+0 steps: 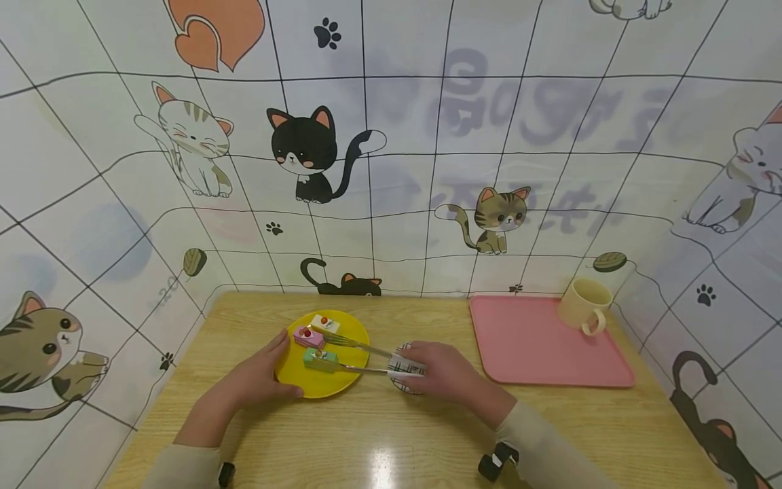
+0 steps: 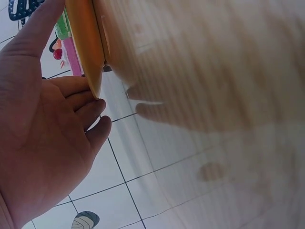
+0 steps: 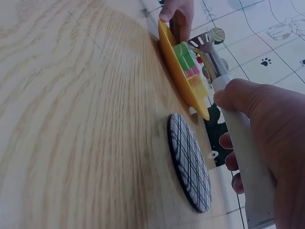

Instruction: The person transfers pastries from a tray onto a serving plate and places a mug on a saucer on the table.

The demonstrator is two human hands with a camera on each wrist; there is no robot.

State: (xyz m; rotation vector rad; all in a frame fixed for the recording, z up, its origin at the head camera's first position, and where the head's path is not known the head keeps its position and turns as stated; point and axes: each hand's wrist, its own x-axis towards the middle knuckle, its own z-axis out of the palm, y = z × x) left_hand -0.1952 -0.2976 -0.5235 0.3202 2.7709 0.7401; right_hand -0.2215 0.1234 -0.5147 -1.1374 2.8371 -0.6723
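Observation:
A yellow plate [image 1: 332, 388] lies on the wooden table with a white cake piece [image 1: 326, 324], a pink one [image 1: 308, 337] and a green one [image 1: 318, 354], each topped with a small ball. My left hand [image 1: 263, 377] holds the plate's left rim, thumb at the front and fingers farther back. In my right hand [image 1: 442, 370] are metal serving tongs [image 3: 217, 62] with pale handles, gripped by thumb and fingers. Their two arms stand apart over the plate, the nearer tip at the green cake. Whether the tips touch cake, I cannot tell.
Beneath my right hand a round plaid coaster [image 3: 188, 160] lies on the table [image 1: 379, 435]. A pink tray [image 1: 525, 346] at the back right bears a cream mug [image 1: 580, 305]. Behind the table stands a wall covering [image 1: 403, 170] printed with cats.

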